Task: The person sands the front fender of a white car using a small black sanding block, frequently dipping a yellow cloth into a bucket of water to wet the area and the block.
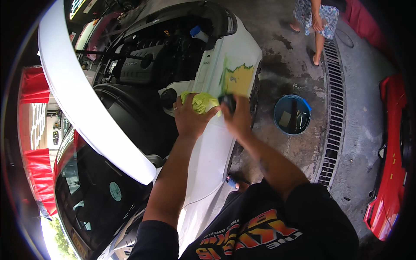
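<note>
My left hand (190,119) rests on the front fender (201,151) of a white car, its fingers closed on a crumpled yellow-green cloth (202,103). Close to its right, my right hand (238,119) grips a small dark block (226,102) against the bodywork; motion blurs this hand a little. Just beyond the block, a yellowish patch (241,80) with a ragged green edge shows in the white paint. The underside of the block is hidden.
The raised white hood (93,106) stands left of the exposed engine (141,65). On the wet floor to the right is a bucket (308,105) of water with flat pieces in it. Beyond lie a drain grate (333,117) and a red car (385,195). Another person (317,19) stands at the far right.
</note>
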A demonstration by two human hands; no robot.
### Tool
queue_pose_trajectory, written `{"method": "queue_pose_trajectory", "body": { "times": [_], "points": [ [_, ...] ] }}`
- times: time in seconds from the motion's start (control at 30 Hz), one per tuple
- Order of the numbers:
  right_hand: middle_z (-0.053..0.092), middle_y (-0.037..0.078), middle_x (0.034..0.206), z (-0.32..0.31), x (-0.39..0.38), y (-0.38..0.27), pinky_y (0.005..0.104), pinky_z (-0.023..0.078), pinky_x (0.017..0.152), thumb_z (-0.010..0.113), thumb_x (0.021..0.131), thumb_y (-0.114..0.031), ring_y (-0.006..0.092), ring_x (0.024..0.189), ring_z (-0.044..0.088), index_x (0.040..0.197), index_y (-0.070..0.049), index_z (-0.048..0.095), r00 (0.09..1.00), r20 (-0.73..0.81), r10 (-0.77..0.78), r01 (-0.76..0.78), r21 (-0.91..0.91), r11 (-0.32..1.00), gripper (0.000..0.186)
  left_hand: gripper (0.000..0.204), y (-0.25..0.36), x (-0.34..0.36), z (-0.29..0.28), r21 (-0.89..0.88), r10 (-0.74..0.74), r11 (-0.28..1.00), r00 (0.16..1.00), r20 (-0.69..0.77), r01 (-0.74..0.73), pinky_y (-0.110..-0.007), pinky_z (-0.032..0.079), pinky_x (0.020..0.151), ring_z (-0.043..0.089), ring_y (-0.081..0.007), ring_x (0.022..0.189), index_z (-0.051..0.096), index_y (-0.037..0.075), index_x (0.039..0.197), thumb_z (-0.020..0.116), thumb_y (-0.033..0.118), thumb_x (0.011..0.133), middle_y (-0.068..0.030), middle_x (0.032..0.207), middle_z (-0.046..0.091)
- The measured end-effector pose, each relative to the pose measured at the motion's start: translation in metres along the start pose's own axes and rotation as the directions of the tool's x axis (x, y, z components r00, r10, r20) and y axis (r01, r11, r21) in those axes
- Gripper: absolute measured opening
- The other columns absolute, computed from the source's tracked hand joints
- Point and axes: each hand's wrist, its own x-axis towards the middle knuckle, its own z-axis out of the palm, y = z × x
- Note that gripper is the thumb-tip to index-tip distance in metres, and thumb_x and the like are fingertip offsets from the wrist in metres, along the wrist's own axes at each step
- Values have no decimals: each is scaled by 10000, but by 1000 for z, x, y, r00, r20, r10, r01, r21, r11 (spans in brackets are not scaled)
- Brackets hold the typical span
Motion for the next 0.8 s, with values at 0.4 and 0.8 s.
{"method": "queue_pose_trajectory", "body": {
  "times": [0.4, 0.8],
  "points": [
    [656, 218, 1280, -39, -73, 21, 516, 505, 1028, 810, 973, -223, 401, 1172, 614, 1525, 46, 536, 992, 123, 36, -54, 141, 988, 672, 550, 60, 161, 64, 161, 45, 986, 997, 56, -54, -528, 550, 1051, 681, -420, 1207, 735, 120, 1270, 894, 374, 808, -184, 1267, 709],
    [683, 271, 1174, 0, 65, 29, 501, 535, 995, 811, 975, -338, 441, 1117, 666, 1304, 19, 684, 962, -81, 261, -245, 165, 955, 501, 539, 32, 23, -5, 9, -94, 996, 986, 135, 94, -519, 603, 920, 728, -428, 1063, 715, 27, 1204, 914, 286, 776, -193, 1188, 722]
  ]
}}
